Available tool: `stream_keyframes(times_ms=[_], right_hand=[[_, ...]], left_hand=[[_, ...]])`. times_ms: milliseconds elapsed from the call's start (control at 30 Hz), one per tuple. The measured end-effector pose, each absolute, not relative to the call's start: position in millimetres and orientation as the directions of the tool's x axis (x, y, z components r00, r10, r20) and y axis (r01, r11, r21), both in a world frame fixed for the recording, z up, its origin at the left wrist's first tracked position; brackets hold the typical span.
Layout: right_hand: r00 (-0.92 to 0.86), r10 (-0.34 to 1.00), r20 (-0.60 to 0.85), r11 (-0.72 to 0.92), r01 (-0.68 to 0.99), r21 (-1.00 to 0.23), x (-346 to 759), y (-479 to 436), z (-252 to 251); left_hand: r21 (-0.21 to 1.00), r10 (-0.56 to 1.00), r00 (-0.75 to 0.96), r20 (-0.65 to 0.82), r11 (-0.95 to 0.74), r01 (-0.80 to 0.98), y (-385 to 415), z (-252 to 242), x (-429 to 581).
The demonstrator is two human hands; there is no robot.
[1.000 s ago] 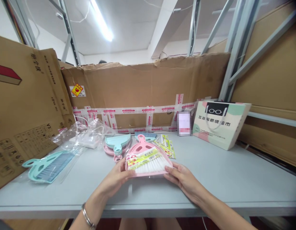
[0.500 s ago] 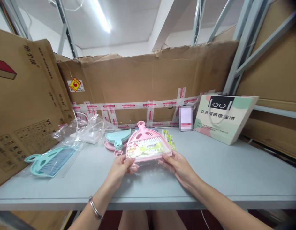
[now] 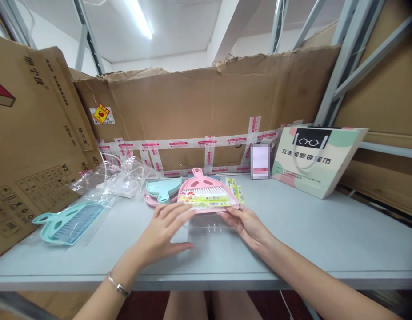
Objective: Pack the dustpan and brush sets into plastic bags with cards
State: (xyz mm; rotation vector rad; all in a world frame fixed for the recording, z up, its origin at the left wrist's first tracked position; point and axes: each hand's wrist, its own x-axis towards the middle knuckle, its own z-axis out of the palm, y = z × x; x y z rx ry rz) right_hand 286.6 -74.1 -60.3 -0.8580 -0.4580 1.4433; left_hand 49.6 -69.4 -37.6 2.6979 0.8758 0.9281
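A pink dustpan-and-brush set [image 3: 204, 191] in a clear plastic bag lies on the grey table [image 3: 309, 235], its white bristles and yellow label card facing me. My right hand [image 3: 246, 224] pinches the bag's open near edge at the right corner. My left hand [image 3: 166, 229] rests flat on the table with fingers spread, the fingertips touching the bag's left near corner. The empty transparent end of the bag stretches between both hands.
A teal brush set in a bag [image 3: 70, 220] lies at the left. Stacked teal and pink dustpans [image 3: 161, 190], loose plastic bags [image 3: 122, 178] and label cards [image 3: 237, 191] sit behind. A paper shopping bag [image 3: 314, 162] leans at the right. Cardboard walls surround the table.
The pink set was held tilted up in both hands; it now lies flat on the table, farther from me. My left hand has let go and spread flat.
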Motion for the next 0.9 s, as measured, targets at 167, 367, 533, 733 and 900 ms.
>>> stream_keyframes(times_ms=[167,367,533,733,900], right_hand=[[0.145,0.966,-0.215,-0.068,-0.658,-0.750,288,-74,-64],[0.187,0.952,-0.241,-0.064,-0.649,-0.758,293,-71,-72],[0.145,0.958,-0.246,-0.090,-0.665,-0.742,295,-68,-76],[0.083,0.964,-0.253,-0.129,-0.688,-0.714,293,-69,-74],[0.067,0.976,-0.208,-0.115,-0.650,-0.751,293,-72,-66]], left_hand=[[-0.095,0.429,0.772,0.468,-0.845,0.527,-62,-43,60],[-0.586,0.201,0.856,0.475,-0.654,0.479,-55,-33,45],[-0.567,0.117,0.811,0.574,-0.658,0.496,-55,-26,29],[0.269,0.617,0.608,0.499,-0.777,0.569,-42,-37,28],[0.678,0.721,0.521,0.457,-0.662,0.321,-31,-42,52]])
